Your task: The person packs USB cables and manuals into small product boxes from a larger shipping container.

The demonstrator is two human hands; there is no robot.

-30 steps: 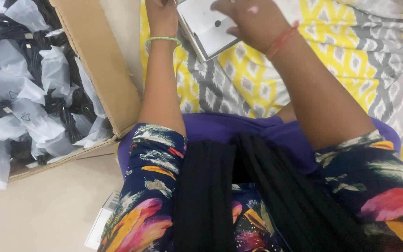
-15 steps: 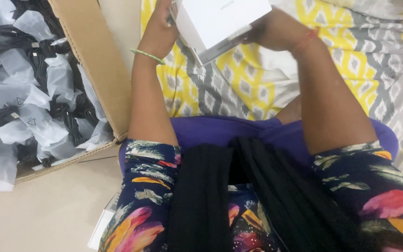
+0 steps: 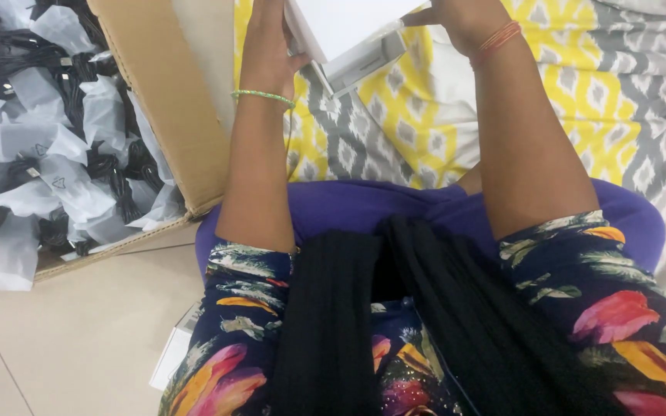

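Both hands — left hand (image 3: 270,54) and right hand (image 3: 460,17) — gripped a white box (image 3: 348,35) above the patterned cloth (image 3: 395,115).

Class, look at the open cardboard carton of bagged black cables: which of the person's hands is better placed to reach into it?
Probably the left hand: it grips the white box on the side beside the cardboard carton; the right hand is farther away.

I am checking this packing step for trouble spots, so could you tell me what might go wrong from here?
The white box is held up between the left hand and right hand, with a grey inner part showing below it; that part might slide out onto the patterned cloth. The cardboard carton of bagged black cables sits close by the left elbow and could be knocked.
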